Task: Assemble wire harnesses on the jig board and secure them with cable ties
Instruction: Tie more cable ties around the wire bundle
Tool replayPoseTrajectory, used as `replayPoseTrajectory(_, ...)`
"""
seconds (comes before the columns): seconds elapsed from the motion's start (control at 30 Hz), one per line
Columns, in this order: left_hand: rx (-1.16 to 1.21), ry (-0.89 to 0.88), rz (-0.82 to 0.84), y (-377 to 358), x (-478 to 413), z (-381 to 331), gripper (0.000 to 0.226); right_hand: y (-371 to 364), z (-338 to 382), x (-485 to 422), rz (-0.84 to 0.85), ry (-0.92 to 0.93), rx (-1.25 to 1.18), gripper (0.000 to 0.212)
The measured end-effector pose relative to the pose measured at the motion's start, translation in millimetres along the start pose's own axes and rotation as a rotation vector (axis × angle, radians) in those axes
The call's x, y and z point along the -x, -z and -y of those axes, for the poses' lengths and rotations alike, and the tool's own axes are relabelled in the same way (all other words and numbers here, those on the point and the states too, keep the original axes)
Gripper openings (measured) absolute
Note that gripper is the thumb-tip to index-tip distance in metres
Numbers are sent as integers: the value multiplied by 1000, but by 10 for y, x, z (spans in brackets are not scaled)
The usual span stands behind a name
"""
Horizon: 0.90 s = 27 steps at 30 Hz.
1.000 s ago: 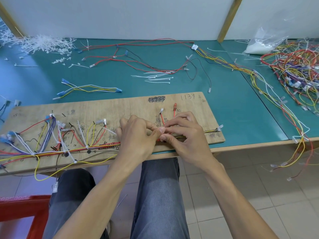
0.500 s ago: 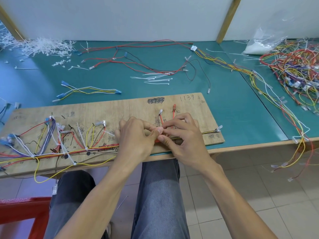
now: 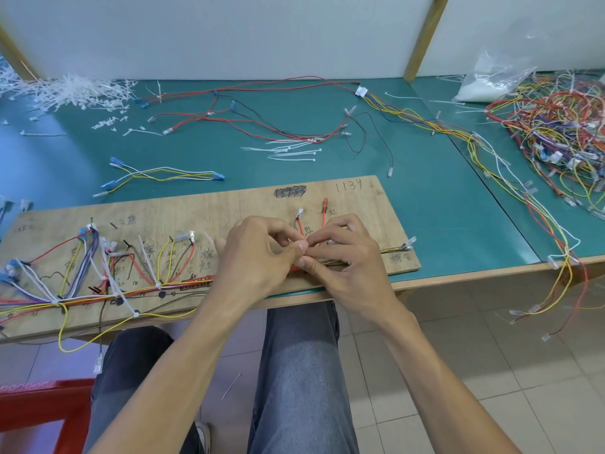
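Pinching the wire harness [image 3: 183,285] between curled fingertips, the left hand [image 3: 258,257] and right hand [image 3: 352,262] meet thumb to thumb on the wooden jig board [image 3: 229,204], at the green worktop's [image 3: 435,198] near edge.

Your jig board [image 3: 229,211], a flat wooden plank with handwritten marks, lies along the bench's [image 3: 425,208] near edge. The wire harness [image 3: 183,285] runs along its front, coloured branches fanning upward. Loose white cable ties [image 3: 291,152] lie beyond it.
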State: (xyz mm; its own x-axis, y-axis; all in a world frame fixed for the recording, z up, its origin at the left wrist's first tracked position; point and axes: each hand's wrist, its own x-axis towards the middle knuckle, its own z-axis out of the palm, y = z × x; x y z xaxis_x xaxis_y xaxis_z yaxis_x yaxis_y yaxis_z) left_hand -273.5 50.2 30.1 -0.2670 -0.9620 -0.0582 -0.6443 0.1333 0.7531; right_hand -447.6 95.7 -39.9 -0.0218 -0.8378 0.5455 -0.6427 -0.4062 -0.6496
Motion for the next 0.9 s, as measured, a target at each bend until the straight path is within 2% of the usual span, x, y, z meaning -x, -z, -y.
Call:
replayPoseTrajectory(0.1, -7, -11, 68, 2, -28, 11, 12, 12, 7, -1, 12, 4, -11, 5)
replayPoseTrajectory(0.27, 20, 6, 300, 32, -153, 36, 18, 18, 20, 0, 30, -4, 0, 4)
replayPoseTrajectory(0.33, 20, 9, 341, 43, -173, 29, 18, 16, 22, 6, 33, -4, 11, 3)
replayPoseTrajectory(0.6, 153, -28, 336, 61, -174, 36, 14, 17, 54, -10, 56, -20, 74, 12)
replayPoseTrajectory(0.8, 193, -58, 303, 22, -170, 57, 12, 76, 93, -33, 73, -118, -29, 2)
replayPoseTrajectory(0.9, 168, -81, 291, 8, -174, 87, 12, 97, 95, -37, 81, -139, -75, 4)
